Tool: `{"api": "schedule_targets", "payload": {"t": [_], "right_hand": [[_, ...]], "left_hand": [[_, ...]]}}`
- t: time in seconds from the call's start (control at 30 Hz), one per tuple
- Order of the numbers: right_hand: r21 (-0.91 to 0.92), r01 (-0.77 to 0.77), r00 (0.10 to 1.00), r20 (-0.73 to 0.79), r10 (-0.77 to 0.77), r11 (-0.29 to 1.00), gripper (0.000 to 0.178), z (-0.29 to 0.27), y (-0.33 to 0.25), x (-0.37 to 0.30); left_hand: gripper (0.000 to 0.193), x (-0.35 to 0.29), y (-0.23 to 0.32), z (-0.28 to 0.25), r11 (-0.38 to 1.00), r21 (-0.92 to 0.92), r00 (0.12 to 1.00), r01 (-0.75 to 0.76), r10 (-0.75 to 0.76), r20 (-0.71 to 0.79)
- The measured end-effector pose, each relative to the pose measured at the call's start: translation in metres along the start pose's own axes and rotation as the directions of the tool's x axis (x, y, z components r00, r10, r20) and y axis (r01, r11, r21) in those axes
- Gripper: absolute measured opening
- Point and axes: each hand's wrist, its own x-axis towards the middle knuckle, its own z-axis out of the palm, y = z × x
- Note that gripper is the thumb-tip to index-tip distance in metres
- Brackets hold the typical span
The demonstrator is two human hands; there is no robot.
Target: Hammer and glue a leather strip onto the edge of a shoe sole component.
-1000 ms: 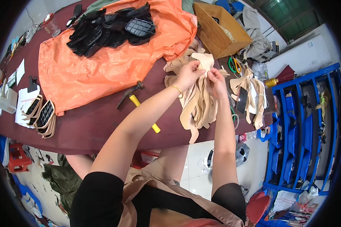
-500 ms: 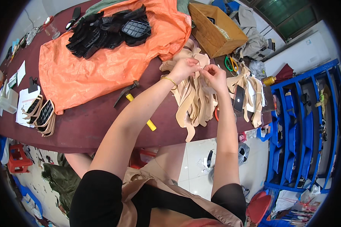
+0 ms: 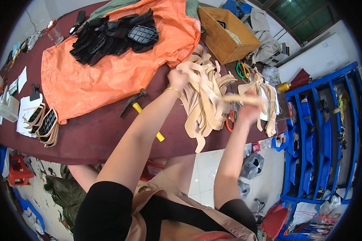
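Observation:
A heap of beige leather-like strips (image 3: 203, 106), long, curved and overlapping, lies on the dark red table ahead of me. My left hand (image 3: 177, 79), a yellow bangle at its wrist, is at the heap's left upper edge with its fingers curled around a strip. At the right side, my right hand (image 3: 251, 112) is smeared by motion. A blurred beige strip (image 3: 239, 99) sticks out leftward from its fingers, over the heap. Red-handled scissors (image 3: 231, 120) lie between the heap and my right hand. A tied beige bundle (image 3: 271, 116) is just beyond that hand.
A hammer (image 3: 137, 107) with a yellow handle lies left of the heap. Black gridded pieces (image 3: 112, 38) rest on an orange sheet (image 3: 80, 86). A wooden box (image 3: 227, 36) and green-and-orange-handled scissors (image 3: 243, 70) are at the back. A blue rack (image 3: 287, 160) stands right.
My hands, close together over the heap before, have come apart. The left has moved slightly left and down; the right has swung right and down with a strip, now covering the phone's spot.

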Motion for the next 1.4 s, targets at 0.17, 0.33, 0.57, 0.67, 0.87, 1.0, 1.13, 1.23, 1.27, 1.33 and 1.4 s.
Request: {"api": "schedule_targets", "payload": {"t": [0.17,0.33,0.57,0.67,0.87,1.0,1.13,1.23,1.27,1.33,1.4], "right_hand": [[0.255,0.274,0.958,0.010,-0.285,0.927,0.032,-0.153,-0.164,-0.031],[-0.765,0.273,0.958,0.166,-0.232,0.583,0.017,0.008,-0.170,-0.097],[-0.505,0.704,0.509,0.849,0.141,0.500,0.028,0.119,-0.024,-0.206],[-0.627,0.448,0.828,0.560,-0.031,0.637,0.024,0.099,0.010,-0.234],[0.023,-0.835,0.483,0.508,0.713,0.550,0.054,0.158,0.023,-0.256],[-0.077,-0.169,0.967,0.178,0.181,0.983,0.033,0.138,0.020,-0.193],[-0.211,0.156,0.959,0.266,-0.097,0.965,0.034,0.094,-0.036,-0.157],[-0.277,0.234,0.958,0.228,-0.173,0.932,0.029,0.077,-0.058,-0.158],[-0.298,0.247,0.958,0.217,-0.186,0.922,0.029,0.070,-0.064,-0.159],[-0.283,0.151,0.965,0.249,-0.080,0.947,0.028,0.062,-0.072,-0.164],[-0.302,0.122,0.987,0.141,-0.082,0.945,0.028,0.050,-0.065,-0.164]], "left_hand": [[0.037,-0.016,0.001,-0.020,0.973,-0.018,0.973,-0.231,0.230,-0.009],[0.072,-0.127,0.029,-0.037,0.855,-0.057,0.813,-0.515,0.509,0.282],[0.051,-0.199,0.070,-0.112,0.480,-0.659,0.756,0.579,-0.013,0.654],[0.050,-0.182,0.101,-0.155,0.497,-0.739,0.841,0.455,0.034,0.540],[0.052,-0.183,0.098,-0.176,0.552,-0.704,0.823,0.447,0.056,0.566],[0.046,-0.112,0.093,-0.189,0.989,-0.082,0.461,-0.122,0.129,0.878],[0.031,0.065,0.094,-0.173,0.292,0.596,0.650,-0.748,0.506,0.567],[0.078,0.138,0.128,-0.168,-0.097,0.687,0.615,-0.720,0.370,0.697],[0.084,0.147,0.125,-0.167,-0.245,0.705,0.600,-0.665,0.387,0.700],[0.100,0.157,0.132,-0.168,-0.343,0.733,0.668,-0.587,0.305,0.678],[0.095,0.155,0.124,-0.158,-0.399,0.711,0.607,-0.579,0.371,0.703]]}}
